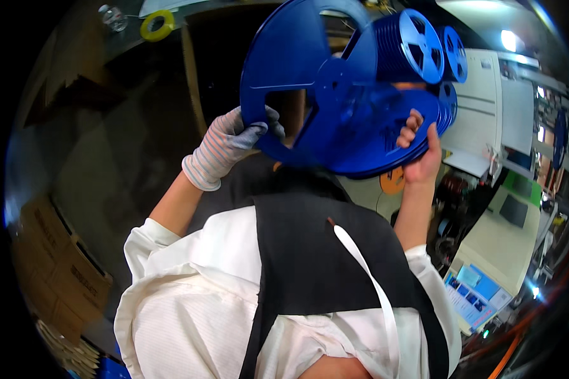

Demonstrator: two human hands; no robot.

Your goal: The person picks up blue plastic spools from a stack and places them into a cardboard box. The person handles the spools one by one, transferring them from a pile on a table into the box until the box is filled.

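Observation:
My left hand [224, 144], in a white striped glove with grey fingertips, is closed around the rim of a large blue plastic reel [284, 60]. Its thumb and fingers pass through a cut-out near the edge. My bare right hand [420, 148] grips more blue reels [367, 142], its fingers through an opening and the thumb at the outer rim. These lie tilted and overlap the left reel; their faces are smeared by motion. Where the two meet near the hub, I cannot tell whether they touch.
Behind stand stacks of smaller-looking blue reels [420, 47]. A roll of yellow tape [157, 26] and a clear plastic bottle [112, 18] are at the far left. Cardboard boxes [60, 271] lie at the lower left. On the right is a pale bench [487, 252] with papers.

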